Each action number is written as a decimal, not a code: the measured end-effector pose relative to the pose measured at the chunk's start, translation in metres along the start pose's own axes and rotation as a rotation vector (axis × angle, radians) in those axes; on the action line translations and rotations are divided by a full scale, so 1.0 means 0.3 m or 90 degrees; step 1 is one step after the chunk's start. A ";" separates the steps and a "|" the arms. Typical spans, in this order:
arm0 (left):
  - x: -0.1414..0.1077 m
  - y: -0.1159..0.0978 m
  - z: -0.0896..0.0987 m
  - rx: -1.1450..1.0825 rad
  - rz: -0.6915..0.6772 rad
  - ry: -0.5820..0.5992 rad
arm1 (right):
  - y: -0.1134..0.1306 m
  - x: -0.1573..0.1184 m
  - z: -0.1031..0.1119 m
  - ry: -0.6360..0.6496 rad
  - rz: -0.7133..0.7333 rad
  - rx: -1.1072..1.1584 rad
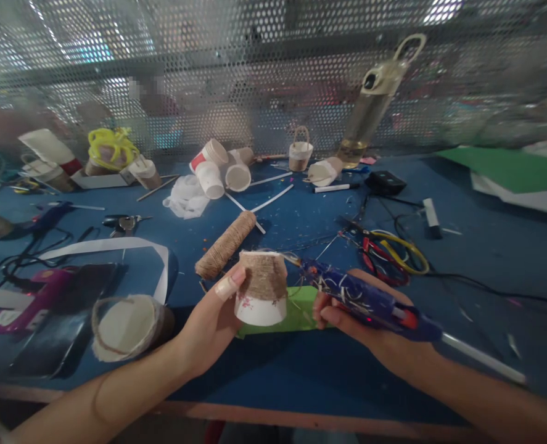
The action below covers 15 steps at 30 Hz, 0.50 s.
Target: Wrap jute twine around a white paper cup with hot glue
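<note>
Fingers of the left hand [211,324] are pinched tight on a paper cup [260,313], which is turned so its wide end points down. It is held up over the front of the table [273,370], near the middle. Brown twine [264,277] goes round and round its narrow part, and the wide part is white with little pink flowers. Fingers of the right hand [375,327] are wrapped around a blue glue gun [356,290]. Its tip is close to the narrow end of the cup; I cannot tell if they touch. Thin, messy glue strings stick to the gun, and a pale glue stick [483,357] pokes out of its back.

Just behind the cup lies a fat roll of twine [227,243], and a piece of green paper [303,305] is below the cup. To the left sits a bigger cup with a twine handle [125,327]. Past it are a dark, flat phone [69,320] and a purple glue gun [37,299]. To the right lie tools with red and yellow handles [388,256].

Farther back are a crumpled white plastic bag [187,196], some loose paper cups [208,176], a tiny basket [300,155] and a tall, leaning bottle [366,120]. Behind everything stands a metal screen [199,74] full of holes.
</note>
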<state>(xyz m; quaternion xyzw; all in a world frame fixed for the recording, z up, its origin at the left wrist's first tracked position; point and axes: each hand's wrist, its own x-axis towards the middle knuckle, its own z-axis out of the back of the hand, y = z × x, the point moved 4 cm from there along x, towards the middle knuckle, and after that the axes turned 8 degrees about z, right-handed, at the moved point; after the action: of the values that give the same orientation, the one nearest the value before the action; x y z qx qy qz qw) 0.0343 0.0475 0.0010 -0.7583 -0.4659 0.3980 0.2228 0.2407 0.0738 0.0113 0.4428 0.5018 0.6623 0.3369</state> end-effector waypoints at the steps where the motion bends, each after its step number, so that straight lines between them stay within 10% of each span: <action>1: -0.001 0.001 0.002 0.004 0.001 0.004 | 0.001 0.000 0.003 -0.004 0.008 -0.008; 15: -0.012 -0.026 0.024 0.019 -0.071 -0.036 | 0.031 -0.002 0.012 0.108 0.188 -0.096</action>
<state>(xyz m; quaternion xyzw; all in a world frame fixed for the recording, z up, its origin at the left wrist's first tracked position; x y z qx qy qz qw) 0.0234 0.0477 0.0037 -0.7162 -0.5071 0.4134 0.2428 0.2443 0.0720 0.0205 0.4278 0.4066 0.7753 0.2249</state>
